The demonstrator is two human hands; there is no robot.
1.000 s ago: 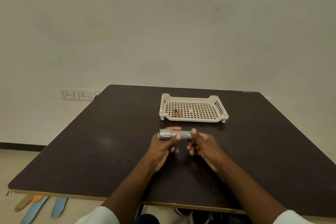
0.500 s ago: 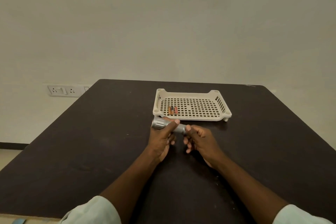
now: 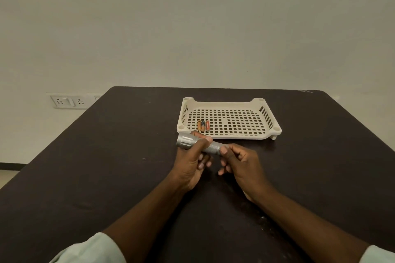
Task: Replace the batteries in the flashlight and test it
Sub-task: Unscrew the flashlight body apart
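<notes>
A silver flashlight (image 3: pixel 188 141) lies level just above the dark table (image 3: pixel 106 166), head pointing left. My left hand (image 3: pixel 192 162) wraps its middle, thumb over the top. My right hand (image 3: pixel 239 162) pinches the tail end between thumb and fingers. Three small batteries (image 3: pixel 203 125) lie side by side in the front left corner of a cream perforated tray (image 3: pixel 267 132) just beyond the flashlight.
A pale wall rises behind the table. A wall socket panel (image 3: pixel 68 101) sits low on the wall at the left. The table's far edge runs just behind the tray.
The view has tilted down and closer. Both hands keep hold of the flashlight, which now slopes slightly down to the right; the right thumb has shifted onto the tail end.
</notes>
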